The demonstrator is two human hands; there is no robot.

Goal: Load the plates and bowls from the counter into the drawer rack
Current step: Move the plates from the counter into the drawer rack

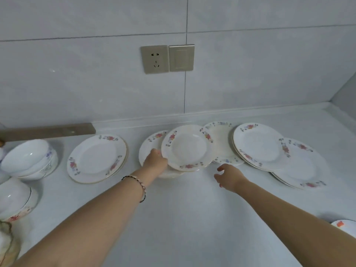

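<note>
White plates with flower rims lie in a row along the back of the white counter (173,218). My left hand (155,159) grips the left rim of a deep flowered plate (187,148), which sits tilted on a lower plate (149,145). My right hand (229,177) hovers open just right of it, fingers spread, touching nothing. A plate stack (97,158) lies to the left. Further right lie a pale plate (221,139), a stack (257,144) and a large plate stack (302,166). Stacked bowls (28,158) stand at far left, with more bowls (15,199) nearer. The drawer rack is out of view.
A tiled wall with a socket (155,59) and a switch (181,57) rises behind the counter. A brown wooden strip (48,131) lies along the back left. A plate edge (344,225) with an orange mark shows at the lower right.
</note>
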